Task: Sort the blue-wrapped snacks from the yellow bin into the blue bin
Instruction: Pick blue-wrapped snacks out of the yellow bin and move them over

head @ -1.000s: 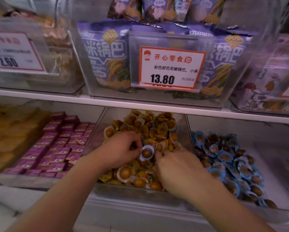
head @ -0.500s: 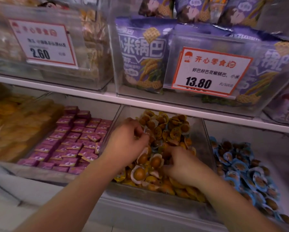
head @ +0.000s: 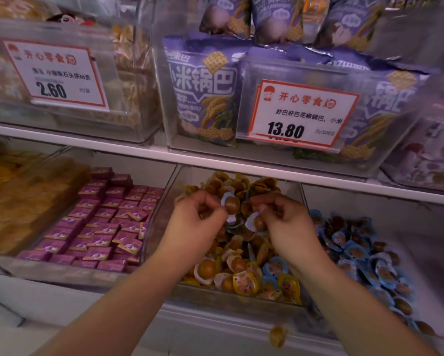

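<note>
Both raised over yellow bin (head: 161, 222): left hand (head: 197, 222) pinching one blue-wrapped snack (head: 230, 201), right hand (head: 285, 222) pinching another (head: 257, 223); blue bin (head: 421, 253) just right.

We see the lower shelf (head: 215, 327) carrying clear bins. The yellow bin (head: 241, 301) sits under our grip (blue bin (head: 434, 253) just right, purple-box bin (head: 61, 273) left).

hands (head: 241, 222) raised, each pinching snack (blue-wrapped)

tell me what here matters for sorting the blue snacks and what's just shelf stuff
Job: left hand and right hand, each pinching a blue-wrapped round snack; clear bin of yellow-wrapped snacks; clear bin of blue-wrapped snacks.
Idle: pink square packets; purple snack bags; white price cards.
</note>
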Demonstrator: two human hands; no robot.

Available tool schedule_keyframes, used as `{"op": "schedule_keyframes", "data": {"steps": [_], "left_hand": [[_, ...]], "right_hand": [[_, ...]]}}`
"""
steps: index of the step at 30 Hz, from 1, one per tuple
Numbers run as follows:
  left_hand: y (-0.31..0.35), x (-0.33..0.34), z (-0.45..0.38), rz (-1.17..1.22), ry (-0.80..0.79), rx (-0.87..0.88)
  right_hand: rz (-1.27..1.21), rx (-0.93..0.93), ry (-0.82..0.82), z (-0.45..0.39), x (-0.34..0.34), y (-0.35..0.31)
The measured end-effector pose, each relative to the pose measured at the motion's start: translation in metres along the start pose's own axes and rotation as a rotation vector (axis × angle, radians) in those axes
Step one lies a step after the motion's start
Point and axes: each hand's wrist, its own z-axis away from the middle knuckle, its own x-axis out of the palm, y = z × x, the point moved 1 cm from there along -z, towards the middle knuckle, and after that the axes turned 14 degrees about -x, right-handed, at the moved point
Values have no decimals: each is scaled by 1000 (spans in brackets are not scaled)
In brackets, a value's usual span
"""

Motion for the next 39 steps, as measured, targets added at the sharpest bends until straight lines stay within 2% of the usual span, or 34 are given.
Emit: {"op": "schedule_keyframes", "data": {"steps": [3, 5, 7, 9, 11, 15, 17, 21, 25, 28, 32, 36, 39], "left_hand": [[-2, 14, 9, -221, -16, 176], [-3, 20, 11, -299, -8, 283], [1, 25, 12, -299, -47, 358], [4, 26, 11, -216, -131, 352], [0, 28, 10, -267, -184, 347], [-18, 40, 8, -948, -224, 473], [-20, 44, 6, -1086, -221, 418], [-11, 51, 0, -1072, -272, 348], [-8, 56, -5, -711, -257, 197], [-5, 66, -2, -587, -234, 298], [-12, 86, 7, -853, -354, 425], [-21, 90, 3, -1055, -444, 347], [-21, 91, 1, -1149, -460, 360]], "right_hand": [[-447, 298, -35, 6, 5, -5], [-556, 335, -150, 10, 5, -8], [-467, 207, -191, 13, 0, -10], [-397, 79, -120, 13, -10, -12], [-348, -22, -42, 12, -27, -14], [-184, -160, 66, 21, -63, -15], [-162, -146, 119, 25, -74, -10], [-122, -95, 119, 32, -88, 8], [-94, -40, 127, 36, -105, 28], [-64, -28, 153, 38, -115, 37], [-61, -20, 160, 37, -118, 40], [-17, -32, 102, 39, -115, 41], [20, -37, 71, 40, -114, 42]]}}
